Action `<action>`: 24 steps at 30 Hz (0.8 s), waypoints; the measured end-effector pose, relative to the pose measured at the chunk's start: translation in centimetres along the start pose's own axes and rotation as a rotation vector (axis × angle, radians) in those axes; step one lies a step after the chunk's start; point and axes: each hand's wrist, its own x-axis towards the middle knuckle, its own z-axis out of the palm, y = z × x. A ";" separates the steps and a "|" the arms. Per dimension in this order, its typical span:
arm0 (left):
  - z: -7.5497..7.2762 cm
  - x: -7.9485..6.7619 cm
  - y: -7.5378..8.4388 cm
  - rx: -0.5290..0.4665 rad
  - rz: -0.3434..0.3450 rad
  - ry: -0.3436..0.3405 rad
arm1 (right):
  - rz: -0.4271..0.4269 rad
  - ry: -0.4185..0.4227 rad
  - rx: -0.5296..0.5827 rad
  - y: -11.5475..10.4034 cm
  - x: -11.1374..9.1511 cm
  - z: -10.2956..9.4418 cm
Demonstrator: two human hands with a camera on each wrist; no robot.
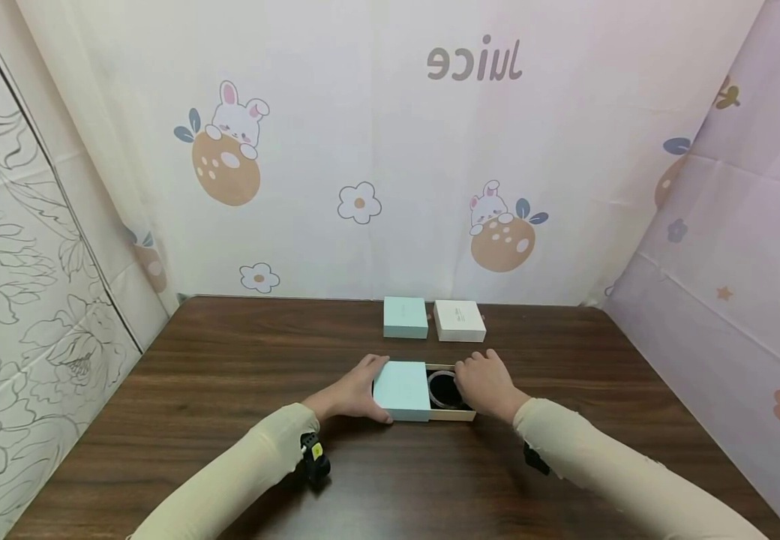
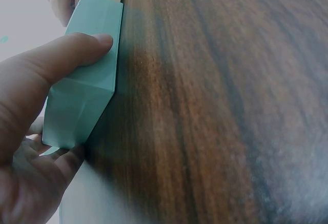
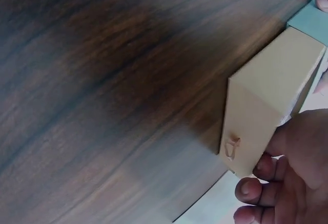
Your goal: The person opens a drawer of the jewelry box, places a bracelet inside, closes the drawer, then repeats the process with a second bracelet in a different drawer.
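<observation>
A mint-green box sleeve [image 1: 400, 390] lies on the table, a cream drawer [image 1: 453, 415] pulled partway out of its right side. My left hand [image 1: 356, 391] grips the sleeve from the left, thumb along the near side and fingers behind. Inside the drawer, a silvery ring [image 1: 433, 390] that looks like a bangle rests on black lining, its right part hidden. At the drawer's right end, my right hand [image 1: 487, 382] has its fingers curled at the rim; the thumb tip is hidden. A small ribbon loop [image 3: 232, 148] hangs from the drawer's end panel in the right wrist view.
Behind the hands stand a closed mint-green box [image 1: 405, 317] and a white box [image 1: 460, 321], side by side near the back edge. The brown wooden table [image 1: 241, 352] meets a printed curtain [image 1: 309, 150] at the back.
</observation>
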 end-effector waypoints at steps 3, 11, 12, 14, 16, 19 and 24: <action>0.0 0.0 0.0 0.000 -0.001 0.000 | -0.003 0.005 0.012 0.0 -0.1 0.1; -0.1 0.0 0.0 0.000 0.010 -0.001 | 0.099 -0.030 0.151 0.6 0.1 0.2; 0.0 0.1 0.0 0.003 0.012 0.000 | 0.112 -0.033 0.163 0.8 0.0 0.2; -0.1 0.1 0.0 0.004 0.011 0.001 | 0.133 -0.044 0.179 1.2 -0.1 0.1; -0.1 0.1 0.0 0.003 0.009 0.001 | 0.147 -0.055 0.189 1.5 -0.3 0.1; -0.1 0.0 0.0 0.004 0.005 -0.002 | 0.173 -0.090 0.222 2.0 -0.8 0.0; 0.0 0.1 -0.1 0.010 0.010 -0.003 | 0.208 -0.158 0.310 2.3 -1.6 0.2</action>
